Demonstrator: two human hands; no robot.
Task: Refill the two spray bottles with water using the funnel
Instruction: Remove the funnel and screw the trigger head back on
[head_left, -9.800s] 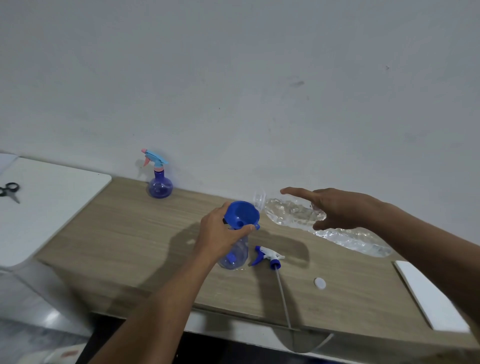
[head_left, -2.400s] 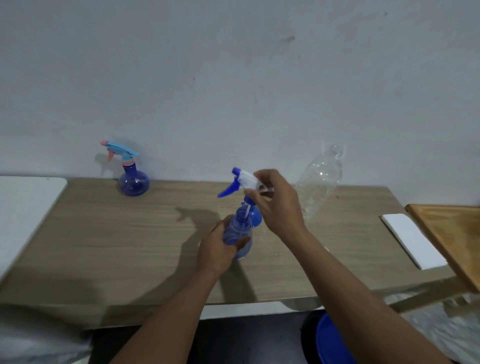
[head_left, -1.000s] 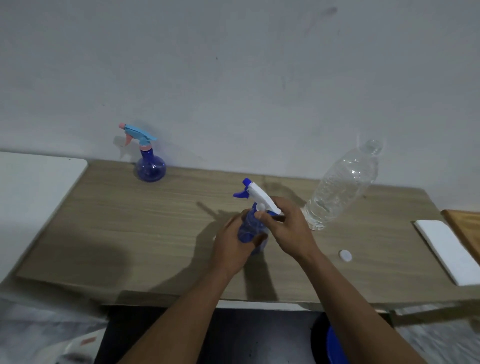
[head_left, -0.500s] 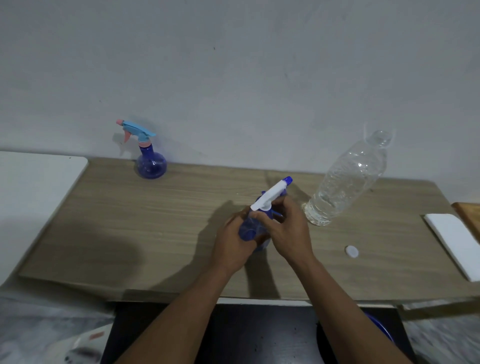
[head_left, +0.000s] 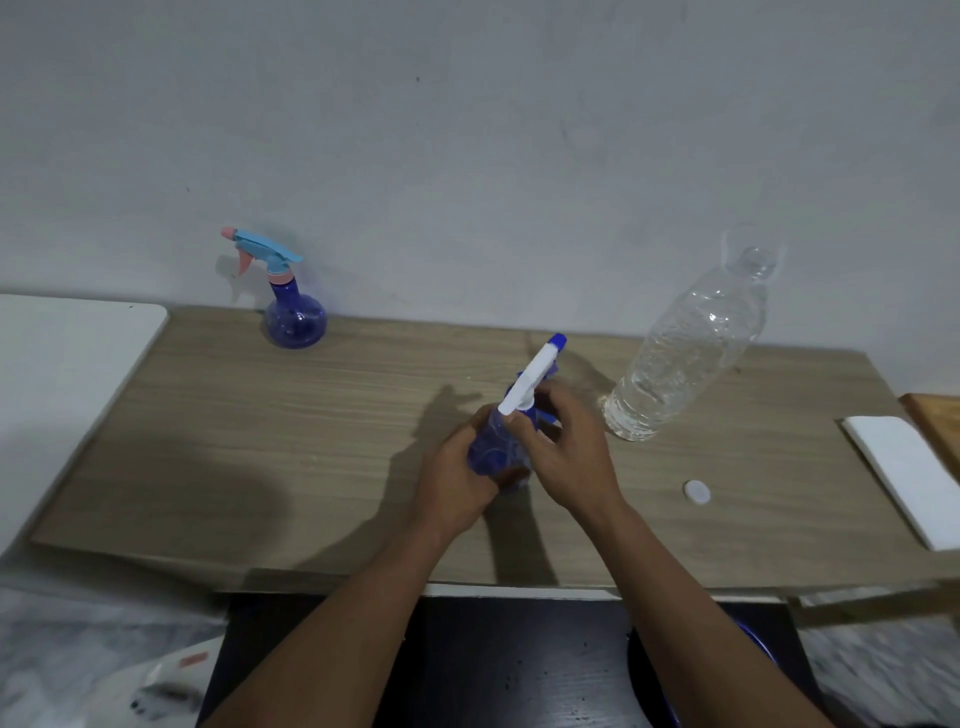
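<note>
A blue spray bottle stands at the middle of the wooden table. My left hand wraps around its body. My right hand grips the collar of its white spray head, which sits on the bottle's neck with the blue nozzle pointing away to the upper right. A second blue spray bottle with a light-blue and pink head stands at the back left by the wall. The funnel is hidden or out of view.
A clear water bottle stands uncapped, right of my hands, and its white cap lies on the table nearer the front. A white pad and a wooden board are at the right edge. A white surface adjoins the left.
Water was poured through the funnel earlier; the funnel is gone and the spray head is on the bottle. Over the last second the head turned from pointing left to pointing away to the right.
</note>
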